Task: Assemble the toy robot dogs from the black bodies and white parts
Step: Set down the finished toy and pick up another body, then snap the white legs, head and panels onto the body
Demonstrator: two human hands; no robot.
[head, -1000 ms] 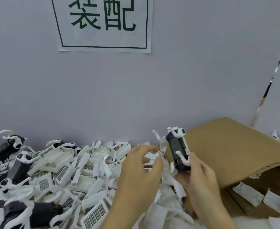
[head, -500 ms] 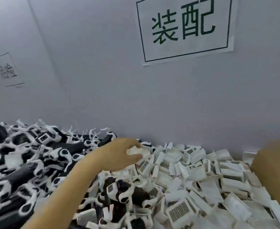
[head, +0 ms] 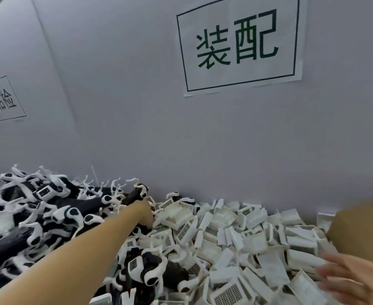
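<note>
Grey wall (head: 137, 128) bounds heaped white parts (head: 258, 234); my left hand (head: 144, 214) grips a black body (head: 134, 195), right hand (head: 355, 280) blurred, fingers spread, beside cardboard (head: 364, 227).

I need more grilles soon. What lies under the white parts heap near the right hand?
Under the top layer of the white parts only more white pieces show, with a black body poking out at the left edge. The right hand hovers, blurred. Anything deeper is covered.
</note>
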